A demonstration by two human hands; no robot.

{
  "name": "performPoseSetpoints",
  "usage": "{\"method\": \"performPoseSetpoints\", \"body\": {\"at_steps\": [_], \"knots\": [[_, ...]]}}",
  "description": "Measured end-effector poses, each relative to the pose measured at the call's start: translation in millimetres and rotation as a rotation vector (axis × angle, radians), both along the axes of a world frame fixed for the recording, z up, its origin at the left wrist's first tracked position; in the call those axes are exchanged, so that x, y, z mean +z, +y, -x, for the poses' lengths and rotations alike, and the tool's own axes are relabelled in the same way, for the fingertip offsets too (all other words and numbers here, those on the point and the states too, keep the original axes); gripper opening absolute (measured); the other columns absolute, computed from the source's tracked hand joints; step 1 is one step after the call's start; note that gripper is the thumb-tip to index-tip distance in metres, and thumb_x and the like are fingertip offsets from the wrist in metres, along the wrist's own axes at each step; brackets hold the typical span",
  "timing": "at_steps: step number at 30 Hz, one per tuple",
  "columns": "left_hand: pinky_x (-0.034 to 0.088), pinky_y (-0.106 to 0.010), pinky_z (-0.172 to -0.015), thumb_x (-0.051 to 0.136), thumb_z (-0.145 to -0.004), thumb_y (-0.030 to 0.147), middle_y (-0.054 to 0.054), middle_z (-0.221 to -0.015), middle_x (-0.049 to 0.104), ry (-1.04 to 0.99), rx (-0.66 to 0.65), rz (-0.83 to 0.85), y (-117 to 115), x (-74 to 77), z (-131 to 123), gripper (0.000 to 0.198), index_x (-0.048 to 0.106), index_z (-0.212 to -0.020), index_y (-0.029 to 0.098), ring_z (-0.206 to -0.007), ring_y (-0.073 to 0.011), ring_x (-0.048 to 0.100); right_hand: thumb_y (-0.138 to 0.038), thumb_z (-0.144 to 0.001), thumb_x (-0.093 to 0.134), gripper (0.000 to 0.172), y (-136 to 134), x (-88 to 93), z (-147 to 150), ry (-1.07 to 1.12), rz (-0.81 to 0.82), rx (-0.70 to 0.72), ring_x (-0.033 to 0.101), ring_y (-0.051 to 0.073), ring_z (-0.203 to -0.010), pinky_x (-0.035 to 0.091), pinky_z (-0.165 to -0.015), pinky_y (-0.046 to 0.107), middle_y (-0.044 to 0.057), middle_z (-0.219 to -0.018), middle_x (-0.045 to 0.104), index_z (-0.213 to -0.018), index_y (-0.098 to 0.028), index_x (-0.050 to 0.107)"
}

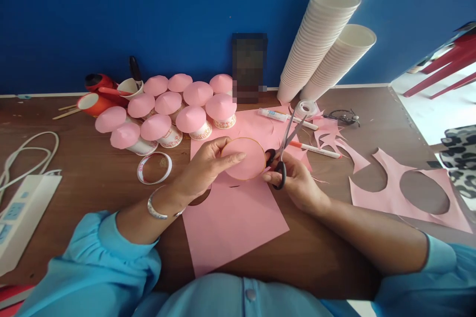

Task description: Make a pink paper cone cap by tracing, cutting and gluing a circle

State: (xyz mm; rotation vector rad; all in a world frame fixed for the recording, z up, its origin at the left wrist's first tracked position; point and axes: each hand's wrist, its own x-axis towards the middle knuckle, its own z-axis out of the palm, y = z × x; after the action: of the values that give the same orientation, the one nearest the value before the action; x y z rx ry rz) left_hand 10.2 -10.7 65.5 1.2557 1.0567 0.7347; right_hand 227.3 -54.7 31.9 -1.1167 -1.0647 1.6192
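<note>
Between the thumb and fingers of my left hand (211, 161) is a round pink paper disc (247, 166) with an orange-brown line around its edge. My right hand (301, 185) holds black-handled scissors (284, 156), their blades apart and pointing up and away from the disc. The right fingertips are close to the disc's right edge; whether they touch it I cannot tell. Below both hands lies a pink paper sheet (238, 223) with a rounded cut on its left side. Pink paper offcuts (396, 183) with round holes are spread to the right.
Several paper cups with pink cone tops (191, 119) stand at the back left. Two tall stacks of white cups (320, 39) lean near the blue wall. A tape roll (154, 168), a power strip (28, 220), a glue tube (273, 115), a marker (322, 151) and a dark phone-like object (249, 67) are around.
</note>
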Motion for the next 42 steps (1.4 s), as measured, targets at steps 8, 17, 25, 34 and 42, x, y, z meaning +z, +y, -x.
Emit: {"method": "performPoseSetpoints", "body": {"at_steps": [8, 17, 25, 34, 42], "knots": [[0.048, -0.030, -0.080, 0.077, -0.087, 0.042, -0.005, -0.099, 0.073, 0.047, -0.126, 0.034, -3.2, -5.9, -0.1, 0.028, 0.075, -0.097, 0.016, -0.094, -0.0215, 0.063, -0.040, -0.063, 0.093, 0.043, 4.9, -5.6, -3.1, -0.007, 0.036, -0.100, 0.053, 0.012, -0.064, 0.044, -0.059, 0.027, -0.003, -0.075, 0.062, -0.089, -0.020, 0.065], [0.038, -0.027, -0.064, 0.066, -0.095, 0.050, 0.000, -0.073, 0.058, 0.054, -0.161, 0.070, -6.3, -7.5, 8.1, 0.035, 0.071, -0.082, 0.017, -0.070, -0.0135, 0.049, -0.039, -0.067, 0.090, 0.036, 5.9, -0.5, -6.4, -0.027, -0.019, 0.022, 0.053, 0.011, -0.062, 0.042, -0.058, 0.027, -0.003, -0.072, 0.063, -0.085, -0.019, 0.066], [0.040, -0.027, -0.065, 0.081, -0.083, 0.044, 0.002, -0.073, 0.057, 0.082, 0.002, -0.068, -8.8, -10.5, 11.1, 0.033, 0.064, -0.073, 0.017, -0.070, -0.0129, 0.049, -0.044, -0.078, 0.084, 0.032, 5.9, -6.1, -11.7, -0.303, -0.242, -0.037, 0.066, 0.018, -0.075, 0.056, -0.069, 0.032, 0.002, -0.084, 0.070, -0.090, -0.020, 0.066], [0.054, -0.029, -0.064, 0.082, -0.078, 0.049, 0.002, -0.067, 0.054, 0.016, 0.236, -0.045, -4.5, -30.0, 39.9, 0.038, 0.061, -0.066, 0.019, -0.067, -0.0140, 0.052, -0.021, -0.098, 0.061, 0.016, -32.0, -18.7, -3.6, -0.842, -1.232, 0.493, 0.074, 0.033, -0.115, 0.065, -0.089, 0.043, 0.021, -0.113, 0.077, -0.110, -0.011, 0.065], [0.060, -0.027, -0.059, 0.083, -0.077, 0.055, 0.002, -0.072, 0.054, -0.076, 0.271, -0.003, -2.6, -43.9, 41.2, 0.042, 0.065, -0.073, 0.017, -0.066, -0.0127, 0.053, -0.026, -0.105, 0.053, 0.021, -36.0, -16.3, -52.4, -1.178, -1.374, 0.425, 0.074, 0.033, -0.113, 0.064, -0.088, 0.043, 0.018, -0.112, 0.079, -0.107, -0.013, 0.069]]}}
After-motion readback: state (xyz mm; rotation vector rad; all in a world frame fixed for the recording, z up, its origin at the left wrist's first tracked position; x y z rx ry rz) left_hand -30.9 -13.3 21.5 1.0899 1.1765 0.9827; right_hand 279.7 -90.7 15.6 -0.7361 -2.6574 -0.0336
